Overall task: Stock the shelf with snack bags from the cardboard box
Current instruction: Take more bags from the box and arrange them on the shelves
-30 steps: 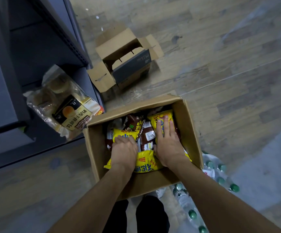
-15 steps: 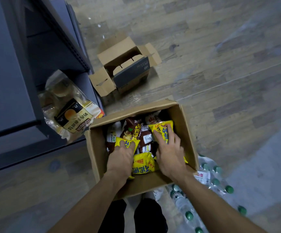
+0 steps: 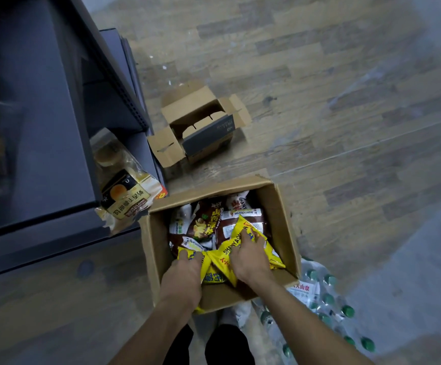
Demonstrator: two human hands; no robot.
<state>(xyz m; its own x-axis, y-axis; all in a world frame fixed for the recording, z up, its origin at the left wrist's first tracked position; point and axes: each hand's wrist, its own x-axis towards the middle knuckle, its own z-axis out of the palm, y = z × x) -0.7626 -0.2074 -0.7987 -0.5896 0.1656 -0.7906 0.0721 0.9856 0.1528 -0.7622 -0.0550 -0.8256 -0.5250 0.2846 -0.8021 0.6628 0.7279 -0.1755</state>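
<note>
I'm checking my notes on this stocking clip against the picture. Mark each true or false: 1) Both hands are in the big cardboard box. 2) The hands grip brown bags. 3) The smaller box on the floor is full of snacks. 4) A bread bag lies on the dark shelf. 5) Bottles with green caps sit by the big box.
1) True: the left hand and right hand are in the cardboard box.
2) False: they grip yellow snack bags; the brown bags lie untouched.
3) False: the smaller box looks empty.
4) True: the bread bag lies on the shelf.
5) True: the bottles lie beside it.
</note>
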